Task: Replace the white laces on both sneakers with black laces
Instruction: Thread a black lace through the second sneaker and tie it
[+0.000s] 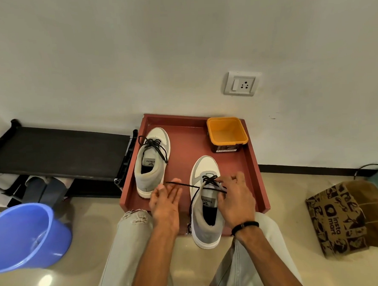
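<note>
Two grey-and-white sneakers stand on a red tray point(254, 174). The left sneaker point(150, 163) carries a tied black lace point(155, 146). The right sneaker point(206, 208) sits nearer me with a black lace point(210, 181) threaded through its upper eyelets. One loose end of that lace stretches left to my left hand point(165, 206), whose fingers are straight with the end pinched at the thumb. My right hand point(237, 199) pinches the other lace end beside the sneaker's tongue. No white laces are visible.
An empty orange tub point(227, 132) stands at the tray's back right. A black shoe rack point(56, 153) is left of the tray, a blue bucket point(28, 236) on the floor at left, a printed paper bag point(343, 217) at right. My knees flank the tray's front.
</note>
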